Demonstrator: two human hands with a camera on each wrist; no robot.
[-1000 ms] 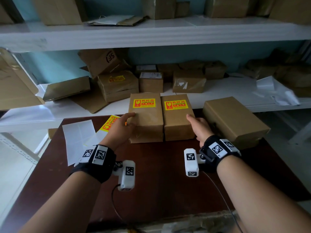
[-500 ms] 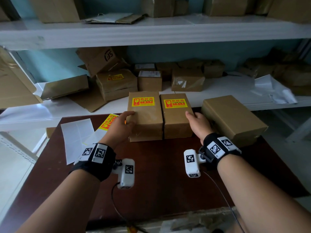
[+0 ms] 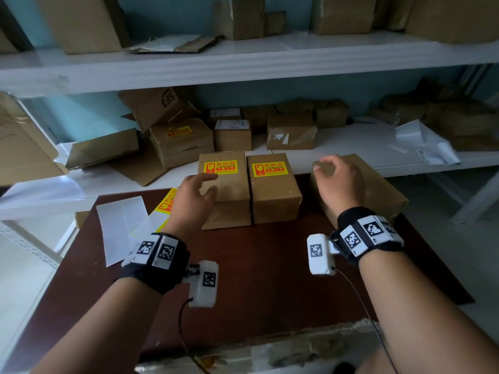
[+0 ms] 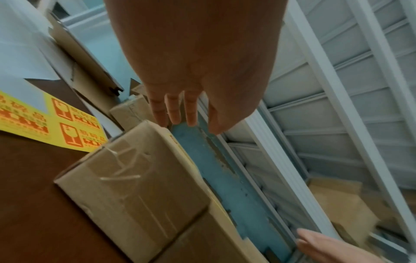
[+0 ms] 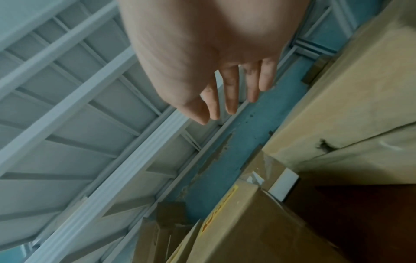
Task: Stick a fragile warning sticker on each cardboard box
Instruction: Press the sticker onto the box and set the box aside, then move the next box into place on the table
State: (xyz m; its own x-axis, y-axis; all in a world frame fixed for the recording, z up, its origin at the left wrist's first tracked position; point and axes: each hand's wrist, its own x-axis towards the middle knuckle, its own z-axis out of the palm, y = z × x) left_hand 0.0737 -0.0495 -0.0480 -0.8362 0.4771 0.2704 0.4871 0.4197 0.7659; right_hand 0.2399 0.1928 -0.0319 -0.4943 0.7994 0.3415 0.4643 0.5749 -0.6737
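Left hand over stickered box, fingers loose, holding nothing. Right hand above plain box (fingers relaxed, empty).

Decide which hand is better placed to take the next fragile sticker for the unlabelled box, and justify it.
Probably the left hand: the sticker sheet lies right beside it. The right hand hovers over the unlabelled box, better placed to steady that.
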